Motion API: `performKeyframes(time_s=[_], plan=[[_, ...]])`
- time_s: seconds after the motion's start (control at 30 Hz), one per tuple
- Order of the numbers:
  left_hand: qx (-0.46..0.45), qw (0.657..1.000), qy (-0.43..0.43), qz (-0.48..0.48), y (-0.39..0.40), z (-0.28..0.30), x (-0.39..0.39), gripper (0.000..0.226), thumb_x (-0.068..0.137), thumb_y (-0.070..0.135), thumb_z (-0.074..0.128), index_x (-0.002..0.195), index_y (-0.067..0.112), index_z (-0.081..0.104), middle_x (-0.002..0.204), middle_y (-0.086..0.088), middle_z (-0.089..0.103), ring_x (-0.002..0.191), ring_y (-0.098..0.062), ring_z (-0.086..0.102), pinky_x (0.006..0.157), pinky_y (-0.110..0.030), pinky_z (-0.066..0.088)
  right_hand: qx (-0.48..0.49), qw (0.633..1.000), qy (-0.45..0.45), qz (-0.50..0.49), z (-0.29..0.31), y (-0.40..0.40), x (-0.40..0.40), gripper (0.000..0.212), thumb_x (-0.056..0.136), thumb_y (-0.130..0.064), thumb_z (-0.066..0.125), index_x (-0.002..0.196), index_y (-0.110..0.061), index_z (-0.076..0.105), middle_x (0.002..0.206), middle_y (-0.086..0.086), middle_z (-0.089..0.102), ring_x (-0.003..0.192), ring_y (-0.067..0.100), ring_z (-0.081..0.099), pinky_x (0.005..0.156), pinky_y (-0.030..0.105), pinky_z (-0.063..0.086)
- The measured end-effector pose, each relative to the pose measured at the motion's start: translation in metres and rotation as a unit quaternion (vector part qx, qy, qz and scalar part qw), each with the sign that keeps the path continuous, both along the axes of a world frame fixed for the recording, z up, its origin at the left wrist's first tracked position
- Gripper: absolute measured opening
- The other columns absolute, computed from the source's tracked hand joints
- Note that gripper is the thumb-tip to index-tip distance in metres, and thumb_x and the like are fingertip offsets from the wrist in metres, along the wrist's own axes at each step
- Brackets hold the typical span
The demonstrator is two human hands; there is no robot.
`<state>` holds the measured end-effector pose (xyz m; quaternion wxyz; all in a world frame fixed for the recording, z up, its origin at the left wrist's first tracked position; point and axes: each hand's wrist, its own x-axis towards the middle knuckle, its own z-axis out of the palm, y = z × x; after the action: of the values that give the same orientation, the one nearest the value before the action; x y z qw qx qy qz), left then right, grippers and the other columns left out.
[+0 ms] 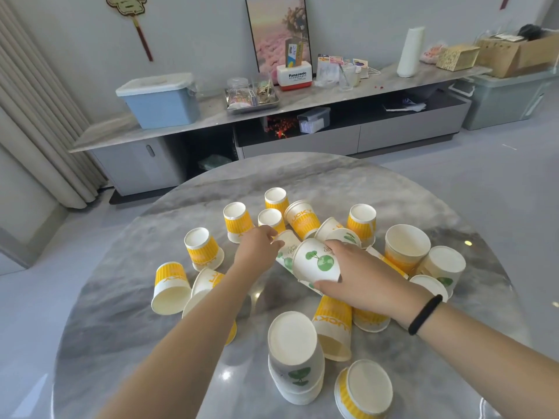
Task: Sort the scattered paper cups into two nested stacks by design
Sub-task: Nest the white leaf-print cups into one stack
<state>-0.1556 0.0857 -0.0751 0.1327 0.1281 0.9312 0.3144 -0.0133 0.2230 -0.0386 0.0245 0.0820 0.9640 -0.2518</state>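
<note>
Both hands are working at the middle of the pile. My right hand is closed round a white cup with green leaf prints, thumb below and fingers over the top, the cup tipped so its base faces me. My left hand has its fingers curled onto a second green-print cup lying just behind and touching the first; how firmly it grips I cannot tell, since the fingertips are hidden.

I judge the step in hand is joining these two into the green stack. To do it well I should turn both the same way up, line rim to base, and slide one into the other squarely without crushing the thin paper walls.

Around them, yellow striped cups lie scattered on the round marble table, some upside down, some on their sides. A few green-print cups already sit nested, upside down, near me, and another yellow cup is beside them. Sorting looks barely begun; no yellow stack is clear yet.
</note>
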Motion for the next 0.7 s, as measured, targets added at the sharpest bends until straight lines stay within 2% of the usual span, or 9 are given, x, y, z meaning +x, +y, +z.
performKeyframes(time_s=[0.07,0.17,0.23,0.27,0.4,0.5,0.57,0.63,0.7], plan=[[-0.014,1.000,-0.001,-0.005,0.002,-0.004,-0.002,0.029,0.086,0.028,0.062,0.109,0.011,0.061,0.098,-0.006,0.062,0.090,-0.026,0.059,0.076,-0.031,0.045,-0.006,1.000,-0.002,-0.001,-0.002,0.003,-0.001,0.059,0.074,-0.050,0.059,0.122,-0.021,0.041,0.118,0.003,0.053,0.102,0.023,0.054,0.081,0.037,0.049],[0.007,0.999,-0.038,-0.014,-0.002,-0.001,-0.002,0.017,0.085,0.027,0.063,0.082,0.011,0.058,0.068,-0.003,0.054,0.063,-0.015,0.053,0.061,-0.021,0.040,-0.007,1.000,0.000,0.001,0.000,0.004,-0.003,0.066,0.074,-0.051,0.061,0.128,-0.021,0.039,0.121,0.002,0.053,0.106,0.023,0.054,0.083,0.035,0.047],[0.040,0.997,-0.064,-0.003,-0.010,0.010,-0.003,0.019,0.087,0.026,0.061,0.082,0.008,0.060,0.058,-0.001,0.053,0.038,-0.001,0.048,0.045,-0.012,0.037,0.000,1.000,-0.002,0.000,0.002,0.005,-0.003,0.068,0.076,-0.049,0.061,0.132,-0.020,0.036,0.125,0.001,0.053,0.109,0.022,0.053,0.082,0.033,0.045],[0.058,0.996,-0.065,0.000,-0.015,0.017,-0.005,0.020,0.088,0.027,0.061,0.084,0.007,0.063,0.056,-0.001,0.052,0.032,0.000,0.046,0.041,-0.012,0.035,0.002,1.000,0.001,0.001,0.002,0.004,-0.003,0.068,0.077,-0.049,0.061,0.133,-0.020,0.035,0.126,0.001,0.052,0.110,0.022,0.053,0.082,0.033,0.045],[0.161,0.985,-0.066,0.003,-0.033,0.051,-0.005,0.019,0.087,0.029,0.064,0.074,0.014,0.067,0.048,0.004,0.046,0.039,-0.006,0.037,0.044,-0.018,0.030,-0.022,0.999,0.032,-0.006,0.002,0.002,-0.001,0.071,0.080,-0.046,0.061,0.138,-0.021,0.030,0.131,0.001,0.050,0.112,0.022,0.053,0.082,0.033,0.043],[0.235,0.959,-0.150,-0.049,-0.032,0.063,0.007,0.025,0.088,0.028,0.062,0.065,0.023,0.069,0.047,0.006,0.038,0.046,-0.009,0.032,0.043,-0.016,0.025,-0.097,0.993,0.065,-0.011,0.007,0.002,-0.003,0.077,0.079,-0.042,0.066,0.142,-0.022,0.026,0.134,0.001,0.048,0.118,0.020,0.051,0.095,0.037,0.044],[0.264,0.938,-0.209,-0.078,-0.023,0.064,0.017,0.031,0.091,0.027,0.057,0.062,0.020,0.064,0.049,0.006,0.035,0.045,-0.007,0.030,0.041,-0.015,0.024,-0.123,0.989,0.077,-0.005,0.012,0.007,-0.005,0.077,0.077,-0.039,0.069,0.141,-0.025,0.030,0.132,0.000,0.051,0.116,0.019,0.053,0.096,0.037,0.045],[0.303,0.911,-0.268,-0.079,-0.010,0.061,0.025,0.029,0.095,0.029,0.050,0.071,0.015,0.058,0.050,0.006,0.041,0.044,-0.007,0.032,0.039,-0.014,0.024,-0.114,0.991,0.074,-0.008,0.016,0.014,-0.005,0.076,0.075,-0.037,0.072,0.140,-0.027,0.033,0.131,-0.001,0.053,0.115,0.017,0.053,0.094,0.032,0.045],[0.351,0.883,-0.307,-0.042,0.001,0.057,0.028,0.028,0.098,0.030,0.044,0.081,0.014,0.061,0.061,0.004,0.055,0.044,-0.005,0.041,0.038,-0.013,0.026,-0.085,0.993,0.076,-0.030,0.019,0.023,-0.003,0.077,0.074,-0.037,0.072,0.139,-0.029,0.033,0.130,-0.002,0.054,0.114,0.018,0.054,0.092,0.032,0.046]])
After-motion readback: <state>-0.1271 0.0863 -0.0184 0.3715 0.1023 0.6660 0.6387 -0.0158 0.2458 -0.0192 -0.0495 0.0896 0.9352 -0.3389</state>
